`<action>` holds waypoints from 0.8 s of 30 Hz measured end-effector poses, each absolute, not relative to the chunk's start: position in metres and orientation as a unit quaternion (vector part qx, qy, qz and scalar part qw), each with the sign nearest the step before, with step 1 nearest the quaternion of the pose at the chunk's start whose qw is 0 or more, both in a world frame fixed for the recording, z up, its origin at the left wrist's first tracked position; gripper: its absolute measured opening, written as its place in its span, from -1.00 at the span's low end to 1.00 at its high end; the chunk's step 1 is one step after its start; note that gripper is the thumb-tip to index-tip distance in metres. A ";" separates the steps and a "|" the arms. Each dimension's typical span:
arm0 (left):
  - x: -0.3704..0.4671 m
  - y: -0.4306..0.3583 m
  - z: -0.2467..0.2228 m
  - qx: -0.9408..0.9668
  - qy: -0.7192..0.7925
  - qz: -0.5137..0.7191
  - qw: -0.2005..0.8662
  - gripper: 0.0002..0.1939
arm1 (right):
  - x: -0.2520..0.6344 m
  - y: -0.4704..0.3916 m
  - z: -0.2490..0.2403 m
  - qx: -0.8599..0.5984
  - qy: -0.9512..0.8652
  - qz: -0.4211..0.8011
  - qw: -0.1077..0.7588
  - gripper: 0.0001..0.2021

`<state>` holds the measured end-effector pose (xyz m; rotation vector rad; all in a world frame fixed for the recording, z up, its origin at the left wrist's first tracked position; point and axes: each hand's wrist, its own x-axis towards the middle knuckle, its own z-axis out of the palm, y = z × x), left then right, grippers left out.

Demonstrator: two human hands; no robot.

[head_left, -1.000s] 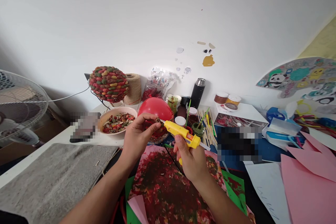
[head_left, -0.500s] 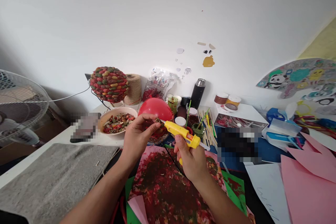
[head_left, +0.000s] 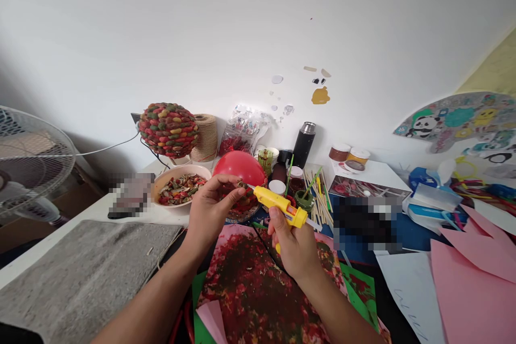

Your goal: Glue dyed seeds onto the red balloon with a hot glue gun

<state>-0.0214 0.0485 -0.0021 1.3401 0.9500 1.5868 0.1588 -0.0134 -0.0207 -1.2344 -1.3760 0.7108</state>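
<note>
Bowl (head_left: 177, 207) of coloured pieces (head_left: 181, 188) set at left. By left hand (head_left: 209, 204), small dark piece (head_left: 242, 185) pinched before red balloon (head_left: 237, 164); fingers (head_left: 234, 198) could be scorched, balloon burst, should presumably hot nozzle (head_left: 250, 187) slip. Yellow glue gun (head_left: 278, 205) gripped in right hand (head_left: 296, 244), aimed at piece.

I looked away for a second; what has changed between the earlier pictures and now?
Only the view drifted slightly; nothing was visibly taken up or let go. The left hand still pinches a small dark piece by the nozzle of the yellow glue gun, which the right hand still grips. The red balloon and bowl stayed put.
</note>
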 end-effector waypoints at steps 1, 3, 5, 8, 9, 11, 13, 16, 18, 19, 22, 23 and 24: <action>-0.022 0.049 -0.003 0.533 0.378 0.631 0.417 -0.69 | 0.159 -0.013 -0.021 -0.521 -0.582 0.299 0.548 -0.28; -0.023 0.049 -0.004 0.532 0.379 0.631 0.418 -0.69 | 0.159 -0.013 -0.021 -0.522 -0.582 0.299 0.547 -0.29; -0.023 0.049 -0.004 0.532 0.380 0.632 0.415 -0.69 | 0.159 -0.012 -0.021 -0.523 -0.581 0.301 0.547 -0.29; -0.024 0.048 -0.004 0.531 0.381 0.636 0.411 -0.70 | 0.159 -0.012 -0.021 -0.525 -0.580 0.302 0.544 -0.29; -0.023 0.048 -0.004 0.530 0.381 0.636 0.412 -0.70 | 0.159 -0.012 -0.021 -0.526 -0.582 0.301 0.542 -0.29; -0.023 0.049 -0.003 0.530 0.379 0.636 0.413 -0.70 | 0.159 -0.013 -0.020 -0.527 -0.586 0.297 0.539 -0.29; -0.023 0.049 -0.003 0.531 0.379 0.636 0.413 -0.70 | 0.159 -0.013 -0.019 -0.528 -0.590 0.295 0.535 -0.28; -0.023 0.049 -0.003 0.531 0.380 0.636 0.411 -0.70 | 0.159 -0.013 -0.019 -0.530 -0.591 0.297 0.530 -0.29; -0.024 0.049 -0.003 0.531 0.383 0.635 0.411 -0.70 | 0.159 -0.013 -0.019 -0.532 -0.590 0.299 0.529 -0.29; -0.024 0.049 -0.003 0.530 0.383 0.634 0.412 -0.70 | 0.159 -0.013 -0.019 -0.532 -0.589 0.299 0.529 -0.29; -0.023 0.048 -0.003 0.530 0.381 0.632 0.418 -0.69 | 0.158 -0.014 -0.018 -0.532 -0.588 0.301 0.530 -0.28; -0.023 0.048 -0.003 0.530 0.380 0.632 0.419 -0.68 | 0.158 -0.015 -0.018 -0.532 -0.587 0.302 0.529 -0.28; -0.023 0.048 -0.003 0.530 0.379 0.631 0.420 -0.68 | 0.158 -0.015 -0.017 -0.532 -0.587 0.302 0.529 -0.28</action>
